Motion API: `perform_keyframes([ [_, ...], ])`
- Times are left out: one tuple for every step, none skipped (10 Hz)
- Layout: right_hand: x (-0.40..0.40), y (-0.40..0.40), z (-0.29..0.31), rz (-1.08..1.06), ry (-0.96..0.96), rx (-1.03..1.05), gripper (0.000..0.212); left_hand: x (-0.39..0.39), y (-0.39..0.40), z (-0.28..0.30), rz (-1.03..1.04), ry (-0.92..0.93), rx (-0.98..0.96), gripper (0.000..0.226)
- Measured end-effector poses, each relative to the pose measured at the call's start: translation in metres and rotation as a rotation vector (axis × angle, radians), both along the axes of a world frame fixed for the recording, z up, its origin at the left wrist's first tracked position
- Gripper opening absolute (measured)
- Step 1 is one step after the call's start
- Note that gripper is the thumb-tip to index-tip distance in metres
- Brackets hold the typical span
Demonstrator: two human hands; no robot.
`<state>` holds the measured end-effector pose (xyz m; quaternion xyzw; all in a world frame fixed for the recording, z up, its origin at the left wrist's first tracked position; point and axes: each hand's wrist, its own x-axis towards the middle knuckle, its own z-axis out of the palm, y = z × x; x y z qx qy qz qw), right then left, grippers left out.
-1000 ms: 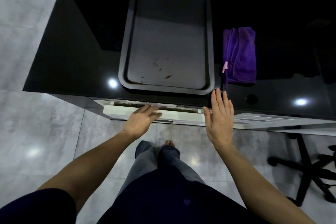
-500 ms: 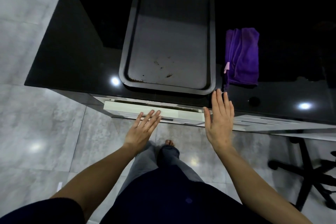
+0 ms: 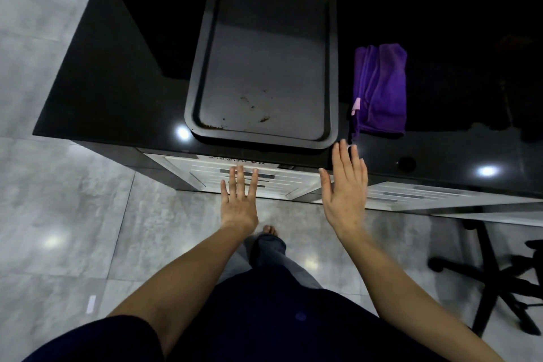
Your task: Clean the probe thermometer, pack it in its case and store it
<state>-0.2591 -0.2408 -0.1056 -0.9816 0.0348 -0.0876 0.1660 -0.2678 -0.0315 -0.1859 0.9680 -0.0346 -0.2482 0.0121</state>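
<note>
Both hands flat, holding nothing; left hand (image 3: 239,203) has seemingly pushed the drawer (image 3: 252,178) shut; right hand (image 3: 346,185) unmoved.

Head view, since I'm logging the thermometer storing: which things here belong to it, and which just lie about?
Belongs to the job:
white drawer front
left hand, flat on it
right hand, open
purple cloth, probably

Lying about:
baking tray
office chair

Thermometer and case: not visible.
</note>
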Motion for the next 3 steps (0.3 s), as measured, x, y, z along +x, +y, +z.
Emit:
perform_keyframes([
  [-0.001,0.0,0.002,0.006,-0.001,0.005,0.055,-0.001,0.006,0.006,-0.029,0.012,0.011,0.105],
  [-0.002,0.0,-0.002,0.009,-0.025,-0.004,0.055,0.002,0.019,0.018,-0.131,0.018,-0.017,0.098],
  [-0.002,-0.001,0.0,0.006,-0.034,0.015,0.055,0.004,0.022,0.031,-0.203,-0.03,-0.117,0.09],
])
